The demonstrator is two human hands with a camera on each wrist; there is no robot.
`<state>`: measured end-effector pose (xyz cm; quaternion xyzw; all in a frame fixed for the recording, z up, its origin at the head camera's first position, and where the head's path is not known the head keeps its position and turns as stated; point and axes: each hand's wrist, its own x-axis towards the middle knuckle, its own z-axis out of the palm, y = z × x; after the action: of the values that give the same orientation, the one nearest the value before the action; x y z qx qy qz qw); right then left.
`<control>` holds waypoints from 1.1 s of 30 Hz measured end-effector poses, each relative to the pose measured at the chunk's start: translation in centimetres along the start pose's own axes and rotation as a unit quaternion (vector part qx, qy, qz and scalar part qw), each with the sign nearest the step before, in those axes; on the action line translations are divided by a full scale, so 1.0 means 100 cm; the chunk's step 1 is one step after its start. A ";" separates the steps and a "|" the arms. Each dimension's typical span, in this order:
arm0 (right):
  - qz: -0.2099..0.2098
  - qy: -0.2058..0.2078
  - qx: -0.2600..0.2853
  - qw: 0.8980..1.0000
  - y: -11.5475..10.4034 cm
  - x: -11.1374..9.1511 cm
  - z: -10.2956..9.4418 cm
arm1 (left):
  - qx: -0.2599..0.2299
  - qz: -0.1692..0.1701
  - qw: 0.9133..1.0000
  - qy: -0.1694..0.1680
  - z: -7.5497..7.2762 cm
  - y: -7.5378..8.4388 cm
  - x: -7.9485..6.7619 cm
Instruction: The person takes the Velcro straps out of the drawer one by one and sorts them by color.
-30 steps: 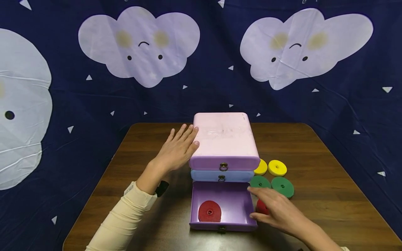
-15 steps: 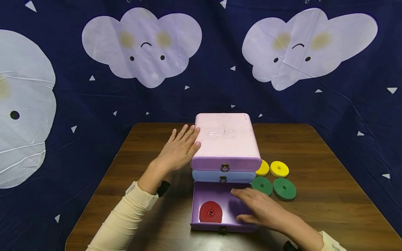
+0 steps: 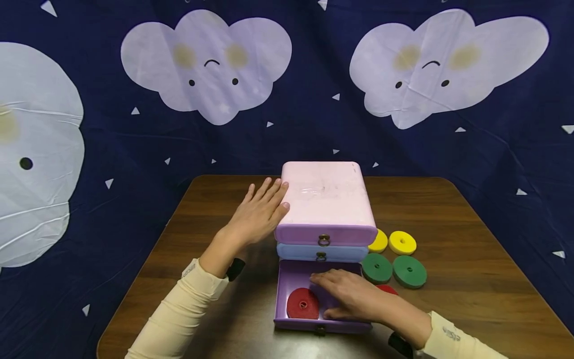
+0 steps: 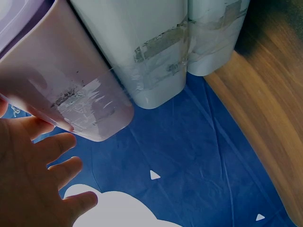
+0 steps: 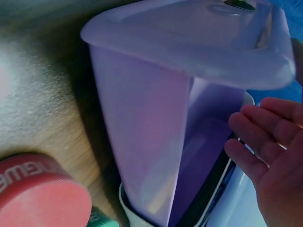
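Note:
A small chest of three stacked drawer units stands on the table, with a pink top (image 3: 327, 199). Its lowest purple drawer (image 3: 323, 326) is pulled out, and a flat red roll of wound strip (image 3: 295, 310) lies inside at the left. My left hand (image 3: 255, 214) rests with spread fingers against the left side of the top unit; the left wrist view shows its fingertips (image 4: 64, 144) at the pink wall. Over the right part of the drawer is my right hand (image 3: 358, 296), fingers loosely bent, close to the red roll. The right wrist view shows its palm (image 5: 279, 161) holding nothing.
Right of the chest lie two yellow rolls (image 3: 402, 243) and two green rolls (image 3: 410, 272). A second red roll (image 5: 42, 203) sits beside the drawer, partly behind the right arm in the head view. A blue middle drawer (image 3: 345, 253) is closed.
My right hand has moved left from the drawer's right edge to above its inside, near the red roll. My left hand has stayed on the chest's side.

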<state>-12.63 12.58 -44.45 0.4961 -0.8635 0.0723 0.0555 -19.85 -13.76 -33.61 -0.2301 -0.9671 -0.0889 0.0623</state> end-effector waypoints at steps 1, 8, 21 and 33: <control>-0.004 -0.004 -0.002 1.000 0.000 0.002 0.001 | 0.000 0.000 1.000 0.000 0.000 0.000 0.000; -0.047 -0.008 -0.012 0.999 -0.001 0.017 0.007 | 0.002 -0.002 1.000 0.000 0.000 -0.002 -0.001; -0.092 -0.032 -0.023 0.995 -0.001 0.027 0.022 | 0.003 0.000 1.000 -0.001 0.003 0.000 -0.001; -0.108 -0.048 -0.025 0.993 0.000 0.030 0.032 | 0.005 -0.006 1.000 -0.004 0.001 0.000 -0.001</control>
<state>-14.17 9.46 -47.10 0.5880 -0.8079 0.0201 0.0339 -19.77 -13.79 -33.76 -0.2248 -0.9690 -0.0833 0.0591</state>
